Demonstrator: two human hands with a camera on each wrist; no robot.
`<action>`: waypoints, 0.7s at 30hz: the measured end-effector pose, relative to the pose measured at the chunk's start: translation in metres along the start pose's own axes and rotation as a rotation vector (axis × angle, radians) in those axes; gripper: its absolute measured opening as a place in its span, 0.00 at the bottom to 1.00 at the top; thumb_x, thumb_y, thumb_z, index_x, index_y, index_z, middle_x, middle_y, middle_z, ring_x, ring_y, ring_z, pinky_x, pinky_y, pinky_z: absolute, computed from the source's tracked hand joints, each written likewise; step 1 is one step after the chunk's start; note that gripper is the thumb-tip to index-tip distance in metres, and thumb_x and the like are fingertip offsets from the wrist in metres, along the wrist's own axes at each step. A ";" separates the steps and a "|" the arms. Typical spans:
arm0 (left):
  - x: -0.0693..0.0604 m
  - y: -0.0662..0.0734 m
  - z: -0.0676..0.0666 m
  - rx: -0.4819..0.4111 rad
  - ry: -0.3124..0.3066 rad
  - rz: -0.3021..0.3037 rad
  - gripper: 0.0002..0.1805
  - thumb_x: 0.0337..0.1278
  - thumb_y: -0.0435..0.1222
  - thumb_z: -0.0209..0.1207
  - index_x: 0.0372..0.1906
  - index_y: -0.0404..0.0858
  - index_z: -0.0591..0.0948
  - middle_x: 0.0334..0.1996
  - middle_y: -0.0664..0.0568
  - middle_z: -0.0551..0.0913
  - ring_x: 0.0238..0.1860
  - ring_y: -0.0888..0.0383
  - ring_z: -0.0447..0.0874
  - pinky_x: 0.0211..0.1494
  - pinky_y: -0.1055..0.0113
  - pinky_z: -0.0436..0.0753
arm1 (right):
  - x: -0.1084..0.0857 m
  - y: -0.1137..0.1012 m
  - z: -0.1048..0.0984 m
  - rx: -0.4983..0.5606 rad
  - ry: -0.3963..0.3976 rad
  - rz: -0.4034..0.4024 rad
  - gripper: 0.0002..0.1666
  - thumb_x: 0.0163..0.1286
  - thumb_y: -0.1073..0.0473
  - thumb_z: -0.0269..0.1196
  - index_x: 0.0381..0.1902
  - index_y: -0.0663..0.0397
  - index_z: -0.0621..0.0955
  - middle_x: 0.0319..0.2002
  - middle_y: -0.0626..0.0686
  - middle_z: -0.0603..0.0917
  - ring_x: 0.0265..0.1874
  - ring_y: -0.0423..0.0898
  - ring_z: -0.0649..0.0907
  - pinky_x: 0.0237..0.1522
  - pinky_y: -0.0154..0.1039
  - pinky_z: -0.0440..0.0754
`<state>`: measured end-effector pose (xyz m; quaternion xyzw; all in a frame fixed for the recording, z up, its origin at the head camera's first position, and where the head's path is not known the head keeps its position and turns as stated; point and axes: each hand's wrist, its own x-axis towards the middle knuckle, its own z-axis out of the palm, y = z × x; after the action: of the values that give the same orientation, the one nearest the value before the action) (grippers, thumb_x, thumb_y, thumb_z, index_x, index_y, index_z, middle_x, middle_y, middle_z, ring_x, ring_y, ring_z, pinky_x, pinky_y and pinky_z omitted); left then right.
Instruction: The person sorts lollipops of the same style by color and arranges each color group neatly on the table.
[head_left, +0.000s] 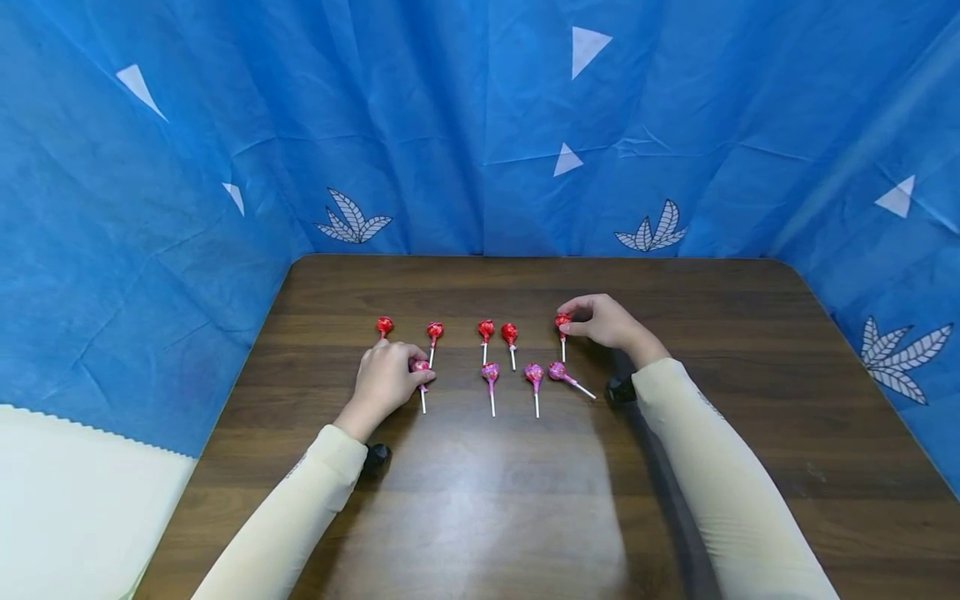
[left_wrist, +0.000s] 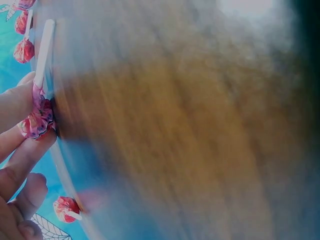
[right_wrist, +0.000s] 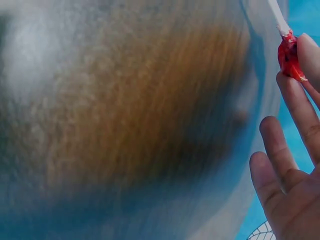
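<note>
My left hand [head_left: 386,379] pinches a pink lollipop [left_wrist: 37,117] by its wrapped head, the white stick pointing toward me in the head view. Thumb and fingertips of my right hand [head_left: 603,322] hold a red lollipop [right_wrist: 290,57] at the far right of the back row. Between the hands lie more red lollipops [head_left: 486,328] in that row. In front of them are pink lollipops [head_left: 491,372], the rightmost pink one [head_left: 558,372] slanting to the right. Just beyond my left hand is another red lollipop [head_left: 385,326], its stick partly hidden by the hand.
Everything lies on a dark wooden table [head_left: 465,517] with rounded back corners. A blue curtain [head_left: 450,125] with white triangles and leaf prints hangs behind it and at the sides. Dark wrist devices [head_left: 377,458] show under both cream sleeves [head_left: 720,467].
</note>
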<state>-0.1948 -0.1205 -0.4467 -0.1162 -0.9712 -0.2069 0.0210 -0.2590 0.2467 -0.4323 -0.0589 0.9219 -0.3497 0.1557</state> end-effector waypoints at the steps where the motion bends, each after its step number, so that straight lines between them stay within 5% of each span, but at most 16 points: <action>1: 0.000 0.000 0.000 -0.002 -0.002 -0.002 0.13 0.50 0.45 0.73 0.38 0.42 0.88 0.26 0.55 0.85 0.43 0.47 0.84 0.71 0.45 0.66 | 0.001 0.000 0.001 -0.004 -0.002 -0.001 0.21 0.69 0.54 0.66 0.58 0.51 0.81 0.57 0.59 0.79 0.55 0.56 0.75 0.61 0.57 0.73; 21: 0.000 0.000 0.000 -0.020 0.014 0.003 0.13 0.49 0.43 0.74 0.37 0.40 0.88 0.24 0.55 0.84 0.41 0.48 0.85 0.71 0.44 0.66 | 0.003 0.003 0.009 -0.024 -0.002 0.000 0.20 0.69 0.56 0.66 0.56 0.54 0.81 0.53 0.59 0.80 0.55 0.57 0.75 0.64 0.59 0.71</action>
<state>-0.1946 -0.1203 -0.4470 -0.1165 -0.9688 -0.2172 0.0268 -0.2584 0.2424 -0.4414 -0.0613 0.9259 -0.3385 0.1558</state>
